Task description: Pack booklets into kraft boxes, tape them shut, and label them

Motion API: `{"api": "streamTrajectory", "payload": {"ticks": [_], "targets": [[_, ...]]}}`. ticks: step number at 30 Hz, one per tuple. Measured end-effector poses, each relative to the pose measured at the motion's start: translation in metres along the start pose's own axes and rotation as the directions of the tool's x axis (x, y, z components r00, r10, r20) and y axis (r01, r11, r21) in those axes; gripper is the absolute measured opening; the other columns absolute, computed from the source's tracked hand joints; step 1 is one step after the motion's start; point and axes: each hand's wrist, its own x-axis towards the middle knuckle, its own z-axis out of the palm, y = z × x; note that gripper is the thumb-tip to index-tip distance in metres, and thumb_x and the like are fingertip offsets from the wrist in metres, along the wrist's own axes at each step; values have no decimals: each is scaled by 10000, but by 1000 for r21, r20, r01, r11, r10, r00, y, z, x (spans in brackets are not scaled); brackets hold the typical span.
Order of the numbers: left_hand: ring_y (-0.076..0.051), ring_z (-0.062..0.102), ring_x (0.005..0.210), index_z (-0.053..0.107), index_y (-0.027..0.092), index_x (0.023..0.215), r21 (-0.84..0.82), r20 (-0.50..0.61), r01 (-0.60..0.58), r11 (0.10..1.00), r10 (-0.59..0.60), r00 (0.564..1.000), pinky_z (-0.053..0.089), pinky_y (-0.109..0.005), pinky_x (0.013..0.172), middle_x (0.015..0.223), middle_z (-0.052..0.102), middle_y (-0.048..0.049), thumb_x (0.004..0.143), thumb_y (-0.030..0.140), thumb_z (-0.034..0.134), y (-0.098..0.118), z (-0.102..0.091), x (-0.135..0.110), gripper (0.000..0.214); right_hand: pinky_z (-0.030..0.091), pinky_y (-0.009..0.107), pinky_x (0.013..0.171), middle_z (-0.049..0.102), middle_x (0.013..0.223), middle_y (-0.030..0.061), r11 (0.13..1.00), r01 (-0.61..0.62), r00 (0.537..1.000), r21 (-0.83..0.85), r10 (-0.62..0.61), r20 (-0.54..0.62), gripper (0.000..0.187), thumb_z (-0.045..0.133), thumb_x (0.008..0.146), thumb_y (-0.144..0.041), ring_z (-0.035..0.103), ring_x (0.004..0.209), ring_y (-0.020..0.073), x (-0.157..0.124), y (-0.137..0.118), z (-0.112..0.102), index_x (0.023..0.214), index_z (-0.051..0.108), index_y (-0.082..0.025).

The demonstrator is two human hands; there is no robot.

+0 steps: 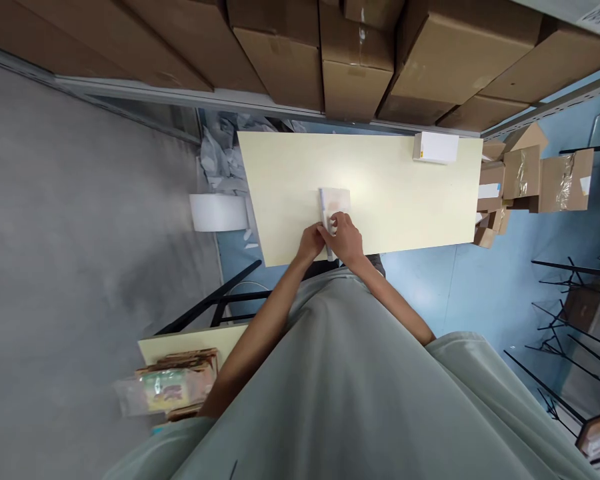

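A thin pale box or packet [336, 198], whitish with a faint pinkish face and a bluish-white left edge, lies on the cream table [380, 193] near its front edge. My left hand [312, 241] is closed at the near left side of this packet, fingers curled against its edge. Over its near right part bends my right hand [347, 240], with the fingers curled onto the packet and the thumb reaching toward my left hand. Both hands cover much of the packet's near half. Print on it is too faint to read.
A white box [436, 148] stands at the table's back right. Cardboard boxes [357, 90] fill the shelf beyond, and more cartons [523, 173] are stacked to the right. At left are a white cylinder [219, 213], crumpled plastic [223, 157] and a side table with bagged goods [167, 390].
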Motion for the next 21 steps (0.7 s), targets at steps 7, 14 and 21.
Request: {"api": "streamTrajectory", "payload": {"ticks": [7,14,21], "targets": [[-220,782,912,816,195,1135,-159,-135,151,976,-173,976,650,-331,867,1011,849,-66,951,320,587,-30,-38,-4,319,616,483,1086,690,1393,172,999,34,997,-11,-33,64,317,711,1078,-406,729,1240,335,14,18,22,1330,679,-217],[-262,809,1041,779,180,1251,20,-226,77,997,-70,972,628,-386,1033,1203,850,-123,972,380,695,-25,-38,-7,353,598,501,1071,733,1341,207,980,-180,975,89,190,-112,385,706,1027,-389,743,1181,340,21,77,-7,1343,666,-173],[-275,819,1103,812,194,1173,28,-194,142,990,-134,972,620,-393,1070,1192,865,-98,922,354,746,-26,-41,2,305,579,362,890,744,948,39,906,-290,953,308,303,7,222,776,915,-410,726,966,247,34,73,10,1014,662,-248]]}}
